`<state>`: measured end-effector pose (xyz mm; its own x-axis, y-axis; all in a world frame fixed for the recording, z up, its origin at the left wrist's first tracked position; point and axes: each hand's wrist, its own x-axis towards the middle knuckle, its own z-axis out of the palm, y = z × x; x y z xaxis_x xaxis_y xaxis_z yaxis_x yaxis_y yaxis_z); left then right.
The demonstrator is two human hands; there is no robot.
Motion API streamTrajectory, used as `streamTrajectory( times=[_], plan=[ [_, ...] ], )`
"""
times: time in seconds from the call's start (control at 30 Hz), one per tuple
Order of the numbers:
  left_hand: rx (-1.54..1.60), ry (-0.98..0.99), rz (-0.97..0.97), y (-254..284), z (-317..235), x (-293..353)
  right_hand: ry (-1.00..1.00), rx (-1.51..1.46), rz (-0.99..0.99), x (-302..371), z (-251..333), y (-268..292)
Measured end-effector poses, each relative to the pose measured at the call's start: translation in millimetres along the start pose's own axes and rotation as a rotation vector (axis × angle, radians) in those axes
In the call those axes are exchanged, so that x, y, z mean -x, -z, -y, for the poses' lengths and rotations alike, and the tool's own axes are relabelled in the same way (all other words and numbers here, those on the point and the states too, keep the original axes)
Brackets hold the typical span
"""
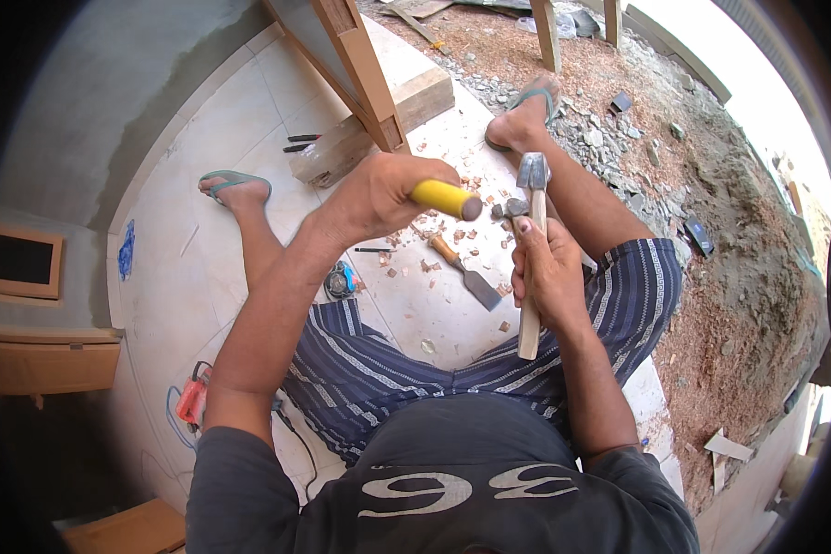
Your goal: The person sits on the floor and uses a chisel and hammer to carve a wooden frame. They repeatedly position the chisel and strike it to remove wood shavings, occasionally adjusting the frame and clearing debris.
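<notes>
My left hand (383, 189) is closed round a tool with a yellow handle (445, 198); its other end is hidden by my fist and forearm. My right hand (552, 272) grips a hammer (531, 319) by its pale wooden handle, with the metal head up and close to the yellow handle's butt, apart from it. A small dark lump beside the hammer is hard to make out. Beyond my left hand, a brown wooden frame (365, 83) rests by a wooden beam (425, 97). Between my legs a chisel (466, 268) with a wooden handle and broad blade lies among wood chips.
A pencil (375, 249) and a blue-black tape measure (342, 280) lie near my left leg. Black-and-red pliers (302, 142) lie by the beam. A red corded tool (194, 395) sits at left. Rubble and sawdust (609, 138) cover the ground at right, with a dark device (699, 236).
</notes>
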<state>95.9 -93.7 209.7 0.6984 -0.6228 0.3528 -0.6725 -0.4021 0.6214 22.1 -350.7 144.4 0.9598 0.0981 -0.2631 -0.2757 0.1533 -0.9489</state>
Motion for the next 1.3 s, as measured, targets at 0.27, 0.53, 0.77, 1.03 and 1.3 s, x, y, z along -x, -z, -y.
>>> streamTrajectory(
  times=[0.27, 0.53, 0.77, 1.03, 1.3],
  plan=[
    [-0.689, -0.111, 0.355, -56, 39, -6, -0.425, -0.241, 0.054, 17, -47, 10],
    [-0.793, -0.041, 0.447, -65, 71, -1, -0.465, -0.177, 0.067, 10, -54, 9],
    [-0.841, -0.074, 0.461, -70, 85, -2, -0.497, -0.163, 0.112, 8, -64, 8],
    [-0.985, -0.039, 0.516, -81, 97, -7, -0.717, -0.366, 0.118, -1, -99, 1],
    [-1.095, -0.023, 0.545, -87, 105, -4, -1.001, -1.196, -0.010, -44, -117, -21]
  ],
)
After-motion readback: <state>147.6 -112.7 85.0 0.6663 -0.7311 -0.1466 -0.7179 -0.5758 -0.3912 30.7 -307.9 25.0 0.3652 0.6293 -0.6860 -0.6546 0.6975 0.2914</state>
